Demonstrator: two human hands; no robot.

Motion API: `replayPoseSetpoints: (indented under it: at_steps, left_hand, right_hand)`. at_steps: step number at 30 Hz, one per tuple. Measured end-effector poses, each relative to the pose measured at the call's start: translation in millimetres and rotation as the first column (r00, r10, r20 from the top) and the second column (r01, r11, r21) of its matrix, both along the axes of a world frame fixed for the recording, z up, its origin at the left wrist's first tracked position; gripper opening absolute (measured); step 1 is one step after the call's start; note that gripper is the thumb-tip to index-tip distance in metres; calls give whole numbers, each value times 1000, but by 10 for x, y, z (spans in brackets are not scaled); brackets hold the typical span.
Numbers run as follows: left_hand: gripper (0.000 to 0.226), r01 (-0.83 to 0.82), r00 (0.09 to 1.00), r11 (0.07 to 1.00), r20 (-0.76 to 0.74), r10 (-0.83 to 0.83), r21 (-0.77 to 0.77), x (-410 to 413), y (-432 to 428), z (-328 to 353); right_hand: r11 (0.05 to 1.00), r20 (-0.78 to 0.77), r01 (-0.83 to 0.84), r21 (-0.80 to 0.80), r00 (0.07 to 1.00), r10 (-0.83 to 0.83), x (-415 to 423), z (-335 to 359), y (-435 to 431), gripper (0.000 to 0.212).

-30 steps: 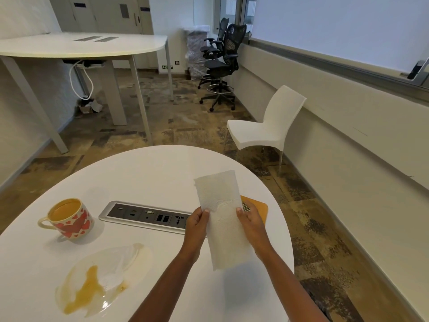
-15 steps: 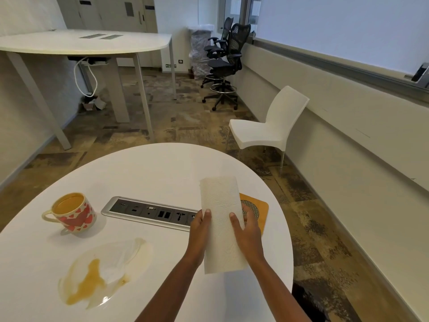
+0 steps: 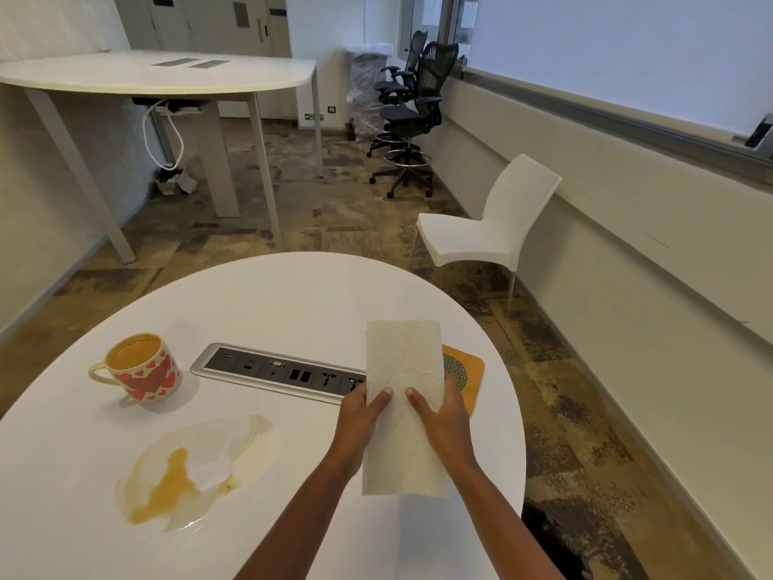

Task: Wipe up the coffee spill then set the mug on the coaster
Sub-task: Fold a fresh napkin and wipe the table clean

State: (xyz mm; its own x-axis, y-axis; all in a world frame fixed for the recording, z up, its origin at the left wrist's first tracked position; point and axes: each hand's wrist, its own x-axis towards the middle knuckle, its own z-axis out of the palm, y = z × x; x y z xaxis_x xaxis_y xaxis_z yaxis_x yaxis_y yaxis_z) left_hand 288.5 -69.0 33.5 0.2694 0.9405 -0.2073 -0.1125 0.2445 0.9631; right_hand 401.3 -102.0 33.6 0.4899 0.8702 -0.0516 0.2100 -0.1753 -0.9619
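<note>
Both hands — the left hand [image 3: 363, 416] and right hand [image 3: 444, 418] — pinch a folded paper towel [image 3: 403, 406] above the table [image 3: 272, 303], so wiping seems about to begin — next it must cross left onto the coffee spill [image 3: 167, 489], the mug [image 3: 140, 370] standing beyond it, well apart from the coaster [image 3: 470, 372].

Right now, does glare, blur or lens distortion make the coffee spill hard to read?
Head view: the coffee spill is sharp, with a pale sheen on its wet film at the near edge; the mug throws a soft shadow on the table; left hand, right hand and paper towel show no motion blur; the wide lens stretches the frame's edges.
</note>
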Motion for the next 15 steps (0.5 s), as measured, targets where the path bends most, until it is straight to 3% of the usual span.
replayPoseSetpoints:
  at_steps: [2,6,11,15]
  left_hand:
    - [23,-6,1000,1000,-13,6,-2,-30,-7,-27]
    - [17,-7,1000,1000,-24,7,0,-143,8,-32]
    - [14,102,995,994,4,-102,-22,-410,102,-57]
    - [27,138,990,988,46,-135,-68,-648,170,-89]
  right_hand:
    - [999,-38,-31,-8,999,31,-2,27,-16,45]
    - [987,-280,-160,-3,948,152,61,105,-55,24]
    - [967,-440,-255,-6,869,227,125,110,-41,34]
    - [968,-520,-250,2,826,215,23,109,13,32]
